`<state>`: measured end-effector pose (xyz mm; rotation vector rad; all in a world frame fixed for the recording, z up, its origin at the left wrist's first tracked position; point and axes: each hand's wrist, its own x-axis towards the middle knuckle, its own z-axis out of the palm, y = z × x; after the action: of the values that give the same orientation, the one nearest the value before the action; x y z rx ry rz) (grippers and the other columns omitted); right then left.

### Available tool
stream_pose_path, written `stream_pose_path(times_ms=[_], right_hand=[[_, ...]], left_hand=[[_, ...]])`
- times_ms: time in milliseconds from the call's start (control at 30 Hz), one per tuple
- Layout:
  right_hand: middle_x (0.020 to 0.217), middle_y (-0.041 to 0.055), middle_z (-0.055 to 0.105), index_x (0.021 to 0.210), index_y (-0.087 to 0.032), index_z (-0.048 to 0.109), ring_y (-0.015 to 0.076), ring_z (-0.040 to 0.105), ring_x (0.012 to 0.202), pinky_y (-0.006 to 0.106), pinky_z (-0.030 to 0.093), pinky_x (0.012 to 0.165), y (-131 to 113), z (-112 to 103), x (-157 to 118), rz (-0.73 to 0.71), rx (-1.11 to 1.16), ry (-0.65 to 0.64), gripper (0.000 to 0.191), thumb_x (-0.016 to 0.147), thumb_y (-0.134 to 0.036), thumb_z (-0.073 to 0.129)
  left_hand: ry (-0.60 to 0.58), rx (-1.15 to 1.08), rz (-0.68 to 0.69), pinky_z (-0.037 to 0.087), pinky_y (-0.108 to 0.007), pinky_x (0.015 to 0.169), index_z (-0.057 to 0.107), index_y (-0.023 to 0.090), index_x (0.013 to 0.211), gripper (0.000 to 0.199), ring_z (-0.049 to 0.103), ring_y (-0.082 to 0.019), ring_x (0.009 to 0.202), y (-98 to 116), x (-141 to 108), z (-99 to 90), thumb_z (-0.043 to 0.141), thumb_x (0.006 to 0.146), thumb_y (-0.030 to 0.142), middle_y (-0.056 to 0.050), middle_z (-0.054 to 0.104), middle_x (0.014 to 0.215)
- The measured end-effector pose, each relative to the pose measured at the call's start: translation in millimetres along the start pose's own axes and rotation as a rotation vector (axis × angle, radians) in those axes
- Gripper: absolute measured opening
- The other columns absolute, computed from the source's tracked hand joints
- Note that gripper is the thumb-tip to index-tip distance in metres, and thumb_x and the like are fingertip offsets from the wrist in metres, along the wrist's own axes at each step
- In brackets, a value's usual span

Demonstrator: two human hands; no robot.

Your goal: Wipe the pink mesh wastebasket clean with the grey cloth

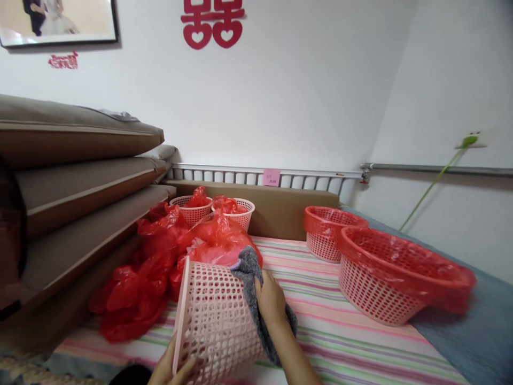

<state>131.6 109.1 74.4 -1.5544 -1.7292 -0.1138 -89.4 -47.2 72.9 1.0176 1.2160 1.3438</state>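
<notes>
- Head view showed a pink basket [216, 315], the landmark for every place below, tipped on its side above or on the striped sheet [320, 315]; whether it touched the sheet could not be told.
- At the pink basket's rim, the left hand [165, 369] was curled around the edge, pinching it between thumb and fingers, though the bottom of the view cut part of it off.
- Against the pink basket's outer wall, the right hand [270, 297] was bent over a grey cloth [251, 289], pressing it there; the fingertips were hidden.
- Left of and behind the pink basket lay a heap of red bags [140, 291], and beyond the heap stood two pale baskets with red plastic in them.
- Right of the pink basket stood a near lined basket [377, 294] and, farther back, a far lined basket [323, 248], each with red plastic folded over its rim.
- The step in hand looked like wiping the pink basket's outside.
- The next move seemed to call for a firm left grip on the rim, turning the basket so that the cloth could reach unwiped wall.
</notes>
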Motion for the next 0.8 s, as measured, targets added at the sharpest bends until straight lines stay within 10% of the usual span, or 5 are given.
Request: stream_pose_path(times_ms=[200, 400, 800], right_hand=[[0.101, 0.0129, 0.064, 0.106, -0.015, 0.055, 0.0226, 0.059, 0.093, 0.034, 0.045, 0.080, 15, -3, -40, -0.041, 0.025, 0.108, 0.033, 0.091, -0.032, 0.032], [0.113, 0.0146, 0.060, 0.119, -0.015, 0.050, 0.0238, 0.055, 0.106, 0.040, 0.043, 0.090, 18, -1, -66, -0.123, 0.087, 0.232, 0.037, 0.092, -0.034, 0.033], [0.098, 0.0080, 0.065, 0.102, -0.018, 0.058, 0.0191, 0.060, 0.092, 0.026, 0.041, 0.074, -8, -7, -1, 0.093, -0.055, -0.145, 0.024, 0.085, -0.020, 0.042]], left_hand=[[0.018, 0.021, 0.035, 0.057, -0.038, 0.069, 0.037, 0.014, 0.124, 0.068, 0.067, -0.027, 0.083, 39, 37, 12.6, 0.067, 0.069, 0.040, -0.014, 0.064, 0.108], [-0.003, -0.015, -0.051, 0.056, -0.032, 0.058, 0.033, 0.017, 0.127, 0.073, 0.069, -0.022, 0.066, 17, 27, -3.6, 0.070, 0.069, 0.040, 0.000, 0.067, 0.073], [-0.073, 0.055, 0.008, 0.053, -0.032, 0.085, 0.037, 0.014, 0.125, 0.075, 0.062, -0.030, 0.106, -23, 16, -20.7, 0.069, 0.067, 0.050, -0.017, 0.058, 0.127]])
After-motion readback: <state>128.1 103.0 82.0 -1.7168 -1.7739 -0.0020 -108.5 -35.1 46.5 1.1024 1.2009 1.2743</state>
